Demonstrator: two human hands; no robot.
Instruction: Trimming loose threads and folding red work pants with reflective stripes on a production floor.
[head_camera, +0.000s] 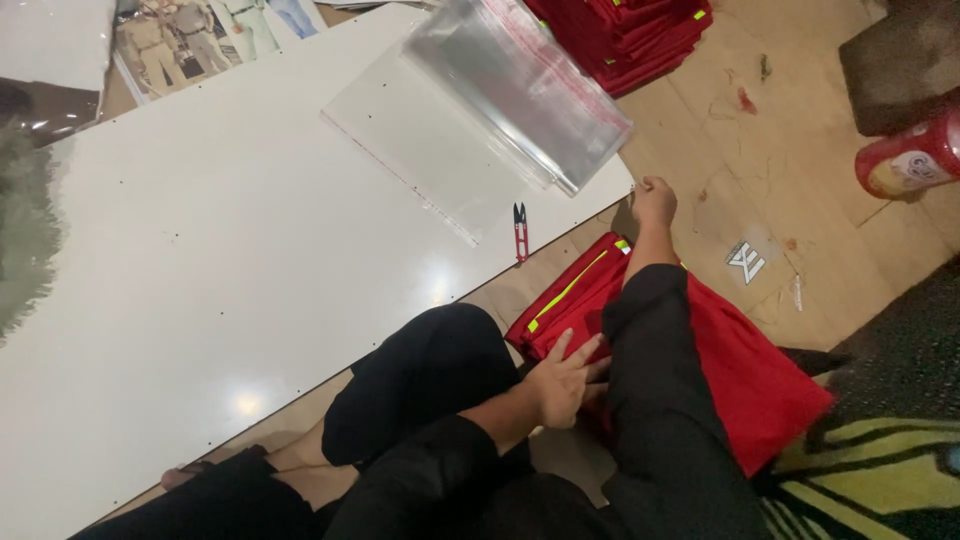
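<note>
Wooden floor (770, 150), open left hand (565, 380) flat on folded red garment (740, 370), right hand unseen

**What we are wearing**

We wear black throughout: long black sleeves reaching the wrists, and loose black trousers. Our left hand (566, 380) is bare, without rings or gloves; our right hand is hidden. One bare foot (655, 200) shows.

1. You have a white board (230, 250) across the floor.
2. Clear bags (500, 100) lie on its far end.
3. Red snips (520, 232) sit at its edge, near the bags.
4. A red stack (625, 35) sits beyond.
5. A red can (910, 160) lies on the right.
</note>
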